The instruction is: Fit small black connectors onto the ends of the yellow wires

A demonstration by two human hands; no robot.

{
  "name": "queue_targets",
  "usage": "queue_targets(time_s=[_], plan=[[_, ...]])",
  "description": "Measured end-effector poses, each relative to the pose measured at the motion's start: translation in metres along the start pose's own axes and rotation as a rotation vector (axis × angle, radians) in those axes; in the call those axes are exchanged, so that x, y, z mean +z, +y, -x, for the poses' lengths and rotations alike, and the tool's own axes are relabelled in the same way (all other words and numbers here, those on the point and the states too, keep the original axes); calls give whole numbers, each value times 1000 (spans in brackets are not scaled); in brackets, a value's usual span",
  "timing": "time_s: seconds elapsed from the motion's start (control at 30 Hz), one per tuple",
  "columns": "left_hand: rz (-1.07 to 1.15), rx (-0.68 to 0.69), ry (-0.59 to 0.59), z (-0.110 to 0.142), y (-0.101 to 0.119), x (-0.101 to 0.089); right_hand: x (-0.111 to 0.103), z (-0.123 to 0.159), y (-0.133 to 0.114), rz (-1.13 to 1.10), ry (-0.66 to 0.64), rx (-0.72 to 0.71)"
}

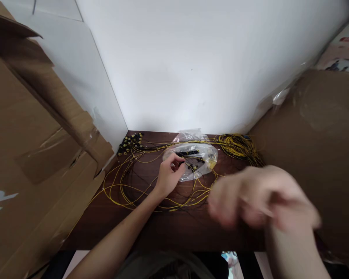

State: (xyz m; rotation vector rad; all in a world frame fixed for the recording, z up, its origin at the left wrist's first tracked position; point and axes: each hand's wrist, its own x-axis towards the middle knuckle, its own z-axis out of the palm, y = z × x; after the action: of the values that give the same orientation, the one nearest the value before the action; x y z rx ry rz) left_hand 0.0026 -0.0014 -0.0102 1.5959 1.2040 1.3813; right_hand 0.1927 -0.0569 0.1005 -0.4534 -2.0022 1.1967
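My left hand (pixel 168 176) rests on the dark wooden table (pixel 151 228), its fingers pinched on a black connector at the edge of a clear plastic bag (pixel 196 157). The bag holds coiled yellow cables with black ends. Loose yellow cables (pixel 125 190) loop over the table around that hand. My right hand (pixel 258 197) hangs closer to the camera above the table's right part, smeared by motion, so its fingers cannot be read. A bunch of black connectors (pixel 130 143) lies at the back left.
A coiled bundle of yellow cable (pixel 238 145) lies at the back right. Large cardboard boxes stand on the left (pixel 31 155) and on the right (pixel 317 147). A white wall (pixel 192 66) closes the back.
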Motion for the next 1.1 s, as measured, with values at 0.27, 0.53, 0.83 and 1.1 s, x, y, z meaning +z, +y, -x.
queue_targets(time_s=[0.27,0.53,0.83,1.1], plan=[[-164,88,1,2,8,-1,10,-42,89,59,377,360],[-246,154,-5,5,5,-1,15,-33,105,-124,328,459],[-105,143,2,3,3,0,24,-27,112,10,368,392],[-83,140,22,2,2,0,25,-25,110,329,362,237]])
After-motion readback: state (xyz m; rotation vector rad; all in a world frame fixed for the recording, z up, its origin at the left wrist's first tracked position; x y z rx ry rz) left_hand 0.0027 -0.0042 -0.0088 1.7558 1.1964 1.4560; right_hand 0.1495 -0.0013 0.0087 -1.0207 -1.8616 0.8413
